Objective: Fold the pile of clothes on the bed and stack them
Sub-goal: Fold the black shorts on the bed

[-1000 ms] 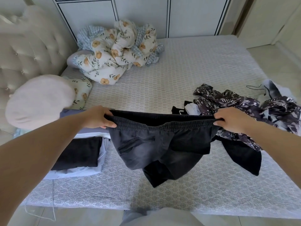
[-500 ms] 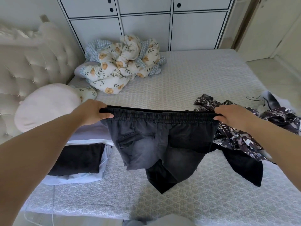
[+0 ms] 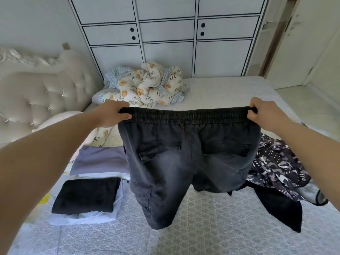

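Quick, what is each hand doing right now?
Left hand: fingers grip the left end of the dark shorts' waistband.
Right hand: fingers grip the right end of the same waistband.

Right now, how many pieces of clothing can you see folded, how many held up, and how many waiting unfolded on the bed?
Folded, on the left: 3 that I can tell apart, the black piece, the white piece under it, and the purple piece.
Held up: 1, the dark shorts, with the left hand and right hand each in a grip on the waistband.
Unfolded pile, right: count unclear.
Total countable: 4.
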